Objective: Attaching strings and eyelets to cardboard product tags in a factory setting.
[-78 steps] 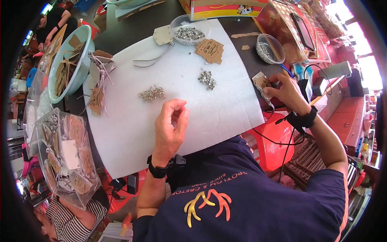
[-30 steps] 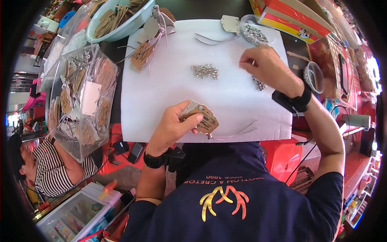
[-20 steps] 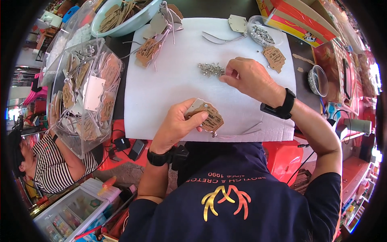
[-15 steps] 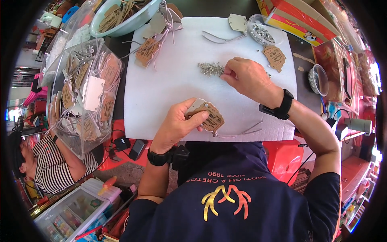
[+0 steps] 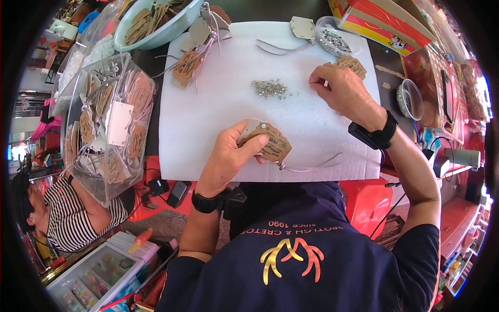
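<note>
My left hand (image 5: 226,157) pinches a small stack of brown and cream cardboard tags (image 5: 275,147), thumb on top, over the near part of a white foam sheet (image 5: 208,112). A grey cord (image 5: 312,169) trails rightward from the tags. A shiny round metal piece shows at their upper edge. My right hand (image 5: 345,91) hovers right of a pile of small silvery metal pieces (image 5: 270,89), thumb and forefinger pinched together; whatever they hold is too small to make out. Brown tags (image 5: 352,66) lie partly behind that hand.
A clear tub (image 5: 358,37) of metal pieces and a cream tag (image 5: 302,28) lie at the far right; corded tags (image 5: 188,67) lie far left. A clear box (image 5: 106,193) of tags and a pale green basin (image 5: 156,40) flank the sheet. A striped-shirted person (image 5: 78,210) is at left.
My right hand has lifted away from the metal pile and moved right and farther off, fingers still pinched. The left hand still holds the tags, turned slightly.
</note>
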The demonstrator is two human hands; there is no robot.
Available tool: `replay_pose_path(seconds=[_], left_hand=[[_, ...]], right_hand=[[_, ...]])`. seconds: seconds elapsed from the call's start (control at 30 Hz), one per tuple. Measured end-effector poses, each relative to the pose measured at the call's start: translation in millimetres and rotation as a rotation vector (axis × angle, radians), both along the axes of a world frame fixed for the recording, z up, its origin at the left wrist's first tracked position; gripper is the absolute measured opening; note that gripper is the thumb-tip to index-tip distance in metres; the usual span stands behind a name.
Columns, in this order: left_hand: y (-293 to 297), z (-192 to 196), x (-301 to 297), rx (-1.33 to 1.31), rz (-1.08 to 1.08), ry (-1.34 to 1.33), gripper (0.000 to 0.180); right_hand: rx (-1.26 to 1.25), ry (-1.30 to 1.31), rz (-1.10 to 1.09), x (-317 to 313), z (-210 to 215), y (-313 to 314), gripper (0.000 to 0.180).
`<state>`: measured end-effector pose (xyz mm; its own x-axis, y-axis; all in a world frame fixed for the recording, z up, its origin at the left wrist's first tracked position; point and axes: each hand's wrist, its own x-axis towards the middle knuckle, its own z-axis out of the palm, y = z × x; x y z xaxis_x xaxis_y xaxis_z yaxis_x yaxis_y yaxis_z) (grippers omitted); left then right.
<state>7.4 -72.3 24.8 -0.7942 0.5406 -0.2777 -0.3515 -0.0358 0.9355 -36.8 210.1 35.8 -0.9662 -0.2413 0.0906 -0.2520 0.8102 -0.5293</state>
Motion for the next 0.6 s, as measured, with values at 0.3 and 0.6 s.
replay_pose_path(seconds=[0.3, 0.6], left_hand=[[9.4, 2.6, 0.5, -0.001, 0.016, -0.012, 0.021], [20.2, 2.4, -0.7, 0.029, -0.020, 0.001, 0.020]], right_hand=[[0.084, 0.119, 0.115, 5.5, -10.8, -15.8, 0.008], [0.139, 0.150, 0.138, 6.4, -11.3, -18.0, 0.007]])
